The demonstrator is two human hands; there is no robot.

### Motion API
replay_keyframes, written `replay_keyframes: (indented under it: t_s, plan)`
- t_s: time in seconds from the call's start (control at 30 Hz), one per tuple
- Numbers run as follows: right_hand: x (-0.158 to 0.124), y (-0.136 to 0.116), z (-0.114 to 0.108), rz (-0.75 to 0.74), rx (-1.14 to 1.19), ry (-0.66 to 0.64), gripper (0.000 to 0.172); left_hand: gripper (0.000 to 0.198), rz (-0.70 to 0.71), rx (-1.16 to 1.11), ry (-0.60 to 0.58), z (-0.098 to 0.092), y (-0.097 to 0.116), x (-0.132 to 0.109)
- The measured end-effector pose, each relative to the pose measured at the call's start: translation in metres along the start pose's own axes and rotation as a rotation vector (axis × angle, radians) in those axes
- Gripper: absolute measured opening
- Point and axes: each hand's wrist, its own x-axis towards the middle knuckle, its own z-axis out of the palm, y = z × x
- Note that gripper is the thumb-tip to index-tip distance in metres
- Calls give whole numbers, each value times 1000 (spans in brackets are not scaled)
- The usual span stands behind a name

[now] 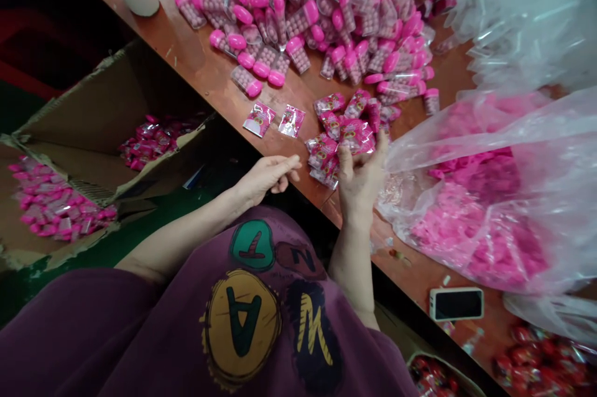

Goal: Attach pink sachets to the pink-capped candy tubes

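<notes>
My left hand (273,178) is at the table's front edge, its thumb and fingertips drawn together with nothing visible in them. Two flat pink sachets (292,120) lie side by side just beyond it. To the right, a small heap of pink sachets (325,154) is piled on the table. My right hand (361,182) reaches into that heap, thumb and fingers closed about a shiny pink sachet (357,134); part of its grip is hidden. Behind the heap lies a large pile of clear little bottles (298,20) with pink caps and small pale balls inside.
On the right stand a clear plastic bag (485,223) of pink pieces and a mass of clear plastic containers (527,17). A phone (457,304) lies near the brown table's (326,87) edge. Cardboard boxes (88,89) with pink packages are at lower left; red-wrapped items (543,356) lie lower right.
</notes>
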Motion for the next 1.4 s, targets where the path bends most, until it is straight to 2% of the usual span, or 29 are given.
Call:
replay_keyframes:
  t_s: [0.07, 0.13, 0.23, 0.3, 0.37, 0.43, 0.53, 0.67, 0.73, 0.8, 0.9, 0.97, 1.1, 1.17, 1.27, 1.33, 1.4]
  plan:
    - [14, -6, 11, -133, -350, 4, 66, 43, -2, 13, 143, -10, 2, 4]
    - [20, -15, 36, -258, -596, -123, 62, 47, -10, 32, 246, -21, 2, 9]
    - [14, -23, 76, -374, -724, -359, 68, 49, -33, 54, 347, -37, -3, 14]
    - [2, -22, 90, -407, -724, -416, 71, 47, -19, 43, 377, -45, -6, 16]
    - [-14, -16, 91, -433, -710, -419, 64, 45, 4, 15, 367, -50, -10, 16]
    - [-30, -8, 84, -479, -691, -422, 54, 45, -2, -3, 337, -53, -12, 17]
    - [-47, 4, 72, -592, -655, -453, 49, 40, -42, 16, 283, -52, -14, 16]
    - [-41, 20, 60, -757, -566, -505, 48, 29, -22, 66, 268, -51, -15, 12]
    - [-26, 25, 56, -720, -521, -508, 53, 29, 43, 73, 280, -51, -14, 8]
    - [-10, 26, 53, -618, -480, -473, 55, 28, 110, 60, 262, -49, -11, 4]
    - [5, 13, 52, -466, -352, -323, 49, 27, 183, 33, 212, -42, -5, 0]
    - [2, -2, 52, -339, -173, -268, 45, 29, 233, 22, 214, -36, -1, 0]
    - [-18, -22, 55, 35, 295, -390, 35, 35, 277, -4, 246, -21, 4, 5]
    - [-21, -23, 56, 171, 423, -362, 34, 39, 260, -14, 254, -15, 6, 9]
    - [-12, -19, 56, 215, 360, -273, 37, 42, 210, -6, 218, -14, 9, 14]
    - [-4, -18, 56, 167, 182, -269, 41, 40, 197, 15, 214, -19, 10, 15]
    - [2, -20, 57, 94, -74, -332, 43, 37, 227, 31, 269, -28, 11, 14]
